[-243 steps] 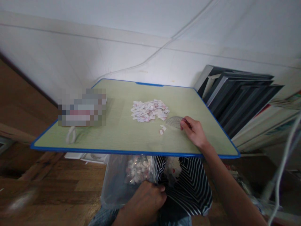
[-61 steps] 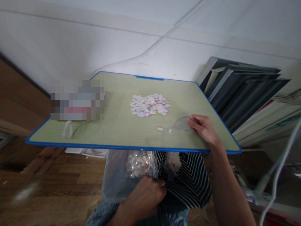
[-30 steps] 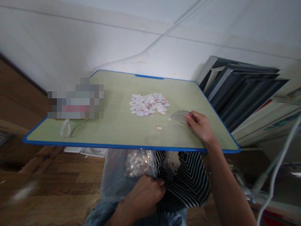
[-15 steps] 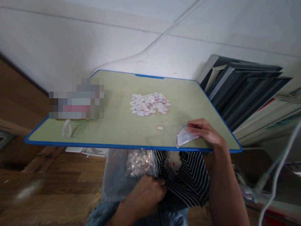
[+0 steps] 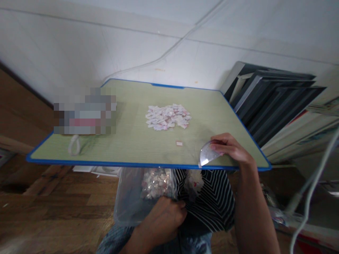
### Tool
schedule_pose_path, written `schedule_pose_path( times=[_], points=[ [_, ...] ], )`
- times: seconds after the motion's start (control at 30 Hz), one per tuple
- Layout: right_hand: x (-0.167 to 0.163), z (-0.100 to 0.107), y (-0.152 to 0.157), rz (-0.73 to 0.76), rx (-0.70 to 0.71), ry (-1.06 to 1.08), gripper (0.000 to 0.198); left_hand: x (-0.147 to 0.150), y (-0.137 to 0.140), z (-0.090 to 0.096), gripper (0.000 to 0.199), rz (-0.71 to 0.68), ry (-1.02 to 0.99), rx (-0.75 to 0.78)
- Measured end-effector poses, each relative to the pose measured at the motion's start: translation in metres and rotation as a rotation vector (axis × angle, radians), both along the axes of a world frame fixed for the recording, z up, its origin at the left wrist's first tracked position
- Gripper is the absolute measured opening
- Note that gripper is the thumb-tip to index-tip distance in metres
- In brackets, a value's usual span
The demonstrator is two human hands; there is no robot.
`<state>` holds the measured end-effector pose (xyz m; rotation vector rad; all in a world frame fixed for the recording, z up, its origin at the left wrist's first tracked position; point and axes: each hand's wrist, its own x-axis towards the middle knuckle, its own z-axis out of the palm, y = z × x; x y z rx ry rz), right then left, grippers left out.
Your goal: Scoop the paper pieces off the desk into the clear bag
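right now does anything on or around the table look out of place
One small piece lies alone on the table, apart from the heap of paper-like bits, like a stray. The dark panels at right lean askew rather than upright.

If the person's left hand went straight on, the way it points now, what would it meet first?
Most likely the black-and-white striped cloth: the left hand points towards it and seems to pinch its edge, though the exact depth is unclear.
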<state>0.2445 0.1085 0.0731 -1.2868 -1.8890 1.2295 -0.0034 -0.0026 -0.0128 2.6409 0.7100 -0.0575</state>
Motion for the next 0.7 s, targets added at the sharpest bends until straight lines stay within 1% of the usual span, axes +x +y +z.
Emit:
schedule_pose_path(
  times=[0.1, 0.17, 0.4, 0.53, 0.7],
  points=[
    [0.0000, 0.0005, -0.0011, 0.023, -0.025, -0.001, 0.035, 0.0003, 0.0005, 0.0013, 0.016, -0.003, 0.003, -0.002],
    [0.0000, 0.0005, -0.0014, 0.021, -0.018, 0.002, 0.034, 0.0002, 0.0007, 0.0021, 0.016, -0.003, 0.001, -0.006],
    [0.0003, -0.0017, -0.0004, -0.050, 0.046, -0.001, 0.032, 0.0003, -0.0001, 0.0002, 0.016, -0.003, 0.008, -0.025],
    [-0.0002, -0.0013, 0.0003, -0.017, 0.017, -0.009, 0.032, 0.0006, 0.0007, 0.0001, 0.016, -0.002, 0.001, -0.009],
    [0.0005, -0.0006, 0.0004, 0.011, -0.006, -0.006, 0.037, 0.0001, 0.0023, 0.0047, 0.018, 0.001, 0.014, -0.021]
  ],
)
